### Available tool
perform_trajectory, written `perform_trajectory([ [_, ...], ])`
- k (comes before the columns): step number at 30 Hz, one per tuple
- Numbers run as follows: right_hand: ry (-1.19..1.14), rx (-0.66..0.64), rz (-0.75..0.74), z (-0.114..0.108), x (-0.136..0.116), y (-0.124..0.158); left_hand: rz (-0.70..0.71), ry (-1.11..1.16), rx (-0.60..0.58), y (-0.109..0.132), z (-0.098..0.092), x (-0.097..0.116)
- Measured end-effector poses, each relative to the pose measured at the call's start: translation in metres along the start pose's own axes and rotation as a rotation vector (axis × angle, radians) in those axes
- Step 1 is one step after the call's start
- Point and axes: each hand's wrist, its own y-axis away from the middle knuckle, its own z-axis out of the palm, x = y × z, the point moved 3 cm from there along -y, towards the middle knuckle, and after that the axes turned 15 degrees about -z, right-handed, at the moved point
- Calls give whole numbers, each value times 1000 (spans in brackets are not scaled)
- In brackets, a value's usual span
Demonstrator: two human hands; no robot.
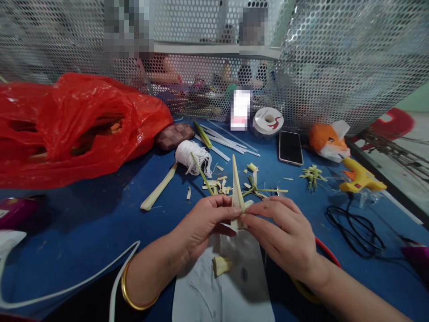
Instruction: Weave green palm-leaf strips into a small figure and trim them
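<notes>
Over the blue table [100, 214], my left hand [204, 223] and my right hand [284, 232] meet at a pale yellow-green palm leaf strip [236, 185]. The strip stands upright and tapers to a point above my fingers. Both hands pinch its folded lower end, fingertips pressed together. A gold bangle [129, 290] is on my left wrist. Below the hands lies a white sheet [231, 286] with a small folded leaf piece [221, 264] on it.
A red plastic bag [73, 125] fills the left. White thread bundle [193, 156], leaf scraps [217, 181], phone [290, 147], tape roll [268, 120], yellow glue gun [360, 179] with black cord [355, 228] lie about. Perforated metal screen [335, 53] stands behind; people sit beyond it.
</notes>
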Motion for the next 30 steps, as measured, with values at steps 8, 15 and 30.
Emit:
perform_trajectory([
  [8,15,-83,-122,0,-2,4,24,1,45,1,1,1],
  [15,-7,-90,-192,1,-3,8,31,18,33,0,1,1],
  [30,-158,-9,93,1,3,0,117,-23,123,3,3,2],
])
